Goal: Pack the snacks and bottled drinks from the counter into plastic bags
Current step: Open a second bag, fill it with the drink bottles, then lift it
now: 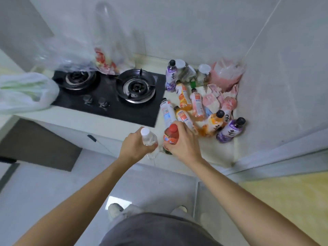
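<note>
Clear bottle [148,139] gripped by left hand [135,148]; right hand [182,142] grips red-capped bottle [171,136].

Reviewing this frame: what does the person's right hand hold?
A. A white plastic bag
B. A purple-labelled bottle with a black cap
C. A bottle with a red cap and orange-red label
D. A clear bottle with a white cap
C: the right hand is curled round the bottle with a red cap and orange-red label, while the left hand grips the clear bottle with a white cap.
</note>
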### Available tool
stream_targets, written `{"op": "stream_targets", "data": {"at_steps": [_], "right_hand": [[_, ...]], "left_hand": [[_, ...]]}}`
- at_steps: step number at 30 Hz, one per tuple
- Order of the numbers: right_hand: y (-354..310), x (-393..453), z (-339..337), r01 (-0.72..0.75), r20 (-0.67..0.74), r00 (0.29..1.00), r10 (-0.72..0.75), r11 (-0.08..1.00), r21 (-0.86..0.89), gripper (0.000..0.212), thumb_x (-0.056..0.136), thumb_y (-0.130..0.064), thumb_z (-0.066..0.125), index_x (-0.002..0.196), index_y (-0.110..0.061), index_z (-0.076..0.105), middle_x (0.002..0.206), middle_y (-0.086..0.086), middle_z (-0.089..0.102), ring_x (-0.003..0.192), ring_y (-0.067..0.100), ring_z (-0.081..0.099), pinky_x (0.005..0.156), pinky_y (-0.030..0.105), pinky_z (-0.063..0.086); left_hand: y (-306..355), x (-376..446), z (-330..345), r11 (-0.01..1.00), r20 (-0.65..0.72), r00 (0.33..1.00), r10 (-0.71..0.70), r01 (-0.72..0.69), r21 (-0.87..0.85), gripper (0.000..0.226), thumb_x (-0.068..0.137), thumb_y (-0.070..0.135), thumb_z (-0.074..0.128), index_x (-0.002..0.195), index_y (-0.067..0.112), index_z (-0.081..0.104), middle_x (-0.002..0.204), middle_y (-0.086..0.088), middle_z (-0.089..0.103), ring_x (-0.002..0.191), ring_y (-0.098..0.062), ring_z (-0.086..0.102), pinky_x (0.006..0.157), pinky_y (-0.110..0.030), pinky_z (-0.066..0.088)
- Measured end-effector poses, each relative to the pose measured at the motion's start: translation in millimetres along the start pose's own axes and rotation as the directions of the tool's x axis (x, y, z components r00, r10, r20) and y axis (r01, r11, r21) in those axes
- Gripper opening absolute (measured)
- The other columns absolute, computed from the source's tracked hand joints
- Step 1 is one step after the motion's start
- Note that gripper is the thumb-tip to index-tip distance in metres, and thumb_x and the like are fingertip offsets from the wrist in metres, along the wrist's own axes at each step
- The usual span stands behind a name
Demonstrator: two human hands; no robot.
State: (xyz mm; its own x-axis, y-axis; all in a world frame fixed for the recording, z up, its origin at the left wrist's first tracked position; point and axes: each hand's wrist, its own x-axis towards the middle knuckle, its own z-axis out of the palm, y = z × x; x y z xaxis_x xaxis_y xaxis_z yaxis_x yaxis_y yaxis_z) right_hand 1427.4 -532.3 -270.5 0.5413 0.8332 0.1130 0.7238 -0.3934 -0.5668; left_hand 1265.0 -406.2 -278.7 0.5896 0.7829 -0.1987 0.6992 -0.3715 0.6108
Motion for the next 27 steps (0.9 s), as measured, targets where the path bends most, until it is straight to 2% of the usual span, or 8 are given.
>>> {"op": "stream_targets", "data": {"at_steps": [4,7,11,13,16,19,22,27], "right_hand": [[-78,22,40,0.084,0.128,0.988,-0.09,0.995,0.057,0.064,0.074,-0.038,0.085,0.124,-0.034,0.045,0.115,-0.009,0.058,0.104,0.018,0.06,0.079,0.033,0.049],[-143,32,81,0.15,0.169,0.972,-0.163,0.985,0.087,0.064,0.071,-0.037,0.087,0.121,-0.036,0.046,0.114,-0.013,0.053,0.102,0.019,0.059,0.081,0.036,0.05],[-232,45,141,0.204,0.194,0.954,-0.229,0.969,0.14,0.06,0.07,-0.038,0.086,0.116,-0.035,0.048,0.11,-0.017,0.053,0.098,0.017,0.06,0.08,0.036,0.051],[-275,53,169,0.226,0.204,0.945,-0.257,0.96,0.165,0.06,0.07,-0.038,0.087,0.115,-0.035,0.048,0.109,-0.017,0.054,0.098,0.015,0.06,0.081,0.036,0.051],[-333,65,203,0.259,0.21,0.93,-0.301,0.943,0.208,0.061,0.069,-0.035,0.09,0.115,-0.036,0.048,0.111,-0.018,0.054,0.098,0.014,0.06,0.085,0.039,0.053],[-380,81,229,0.286,0.219,0.916,-0.337,0.929,0.237,0.065,0.068,-0.037,0.089,0.117,-0.036,0.048,0.112,-0.018,0.054,0.1,0.013,0.06,0.086,0.041,0.053],[-417,102,254,0.315,0.227,0.898,-0.376,0.912,0.263,0.067,0.067,-0.038,0.09,0.119,-0.036,0.047,0.114,-0.018,0.054,0.101,0.013,0.06,0.087,0.04,0.053],[-463,152,296,0.337,0.22,0.887,-0.406,0.895,0.293,0.066,0.068,-0.04,0.09,0.119,-0.036,0.048,0.115,-0.017,0.057,0.102,0.012,0.061,0.086,0.037,0.052]], "left_hand": [[-71,-17,-59,0.996,-0.104,0.991,-0.09,0.087,-0.033,0.05,0.067,0.064,0.075,0.101,0.034,0.054,0.09,0.009,0.069,0.082,-0.019,0.065,0.071,-0.041,0.059],[-131,-29,-107,0.988,-0.161,0.977,-0.137,0.123,-0.097,0.049,0.073,0.058,0.08,0.108,0.032,0.056,0.101,0.006,0.069,0.09,-0.021,0.066,0.076,-0.043,0.06],[-213,-43,-175,0.978,-0.262,0.945,-0.195,0.169,-0.119,0.043,0.073,0.057,0.076,0.1,0.031,0.055,0.091,0.008,0.069,0.08,-0.018,0.067,0.068,-0.044,0.061],[-248,-49,-209,0.975,-0.287,0.934,-0.215,0.188,-0.122,0.044,0.074,0.056,0.076,0.103,0.03,0.055,0.091,0.008,0.069,0.079,-0.018,0.067,0.067,-0.04,0.06],[-293,-55,-257,0.965,-0.332,0.907,-0.258,0.23,-0.122,0.041,0.076,0.051,0.078,0.103,0.029,0.055,0.091,0.008,0.069,0.078,-0.019,0.066,0.063,-0.03,0.05],[-331,-57,-295,0.953,-0.363,0.882,-0.301,0.266,-0.146,0.037,0.072,0.051,0.076,0.095,0.033,0.053,0.083,0.009,0.069,0.071,-0.018,0.066,0.058,-0.031,0.047],[-364,-51,-324,0.939,-0.381,0.859,-0.342,0.293,-0.18,0.036,0.068,0.051,0.076,0.092,0.031,0.057,0.083,0.011,0.069,0.077,-0.015,0.066,0.064,-0.036,0.054],[-407,-16,-364,0.93,-0.404,0.84,-0.362,0.301,-0.209,0.037,0.066,0.05,0.076,0.092,0.028,0.063,0.082,0.009,0.069,0.079,-0.016,0.065,0.065,-0.042,0.055]]}}
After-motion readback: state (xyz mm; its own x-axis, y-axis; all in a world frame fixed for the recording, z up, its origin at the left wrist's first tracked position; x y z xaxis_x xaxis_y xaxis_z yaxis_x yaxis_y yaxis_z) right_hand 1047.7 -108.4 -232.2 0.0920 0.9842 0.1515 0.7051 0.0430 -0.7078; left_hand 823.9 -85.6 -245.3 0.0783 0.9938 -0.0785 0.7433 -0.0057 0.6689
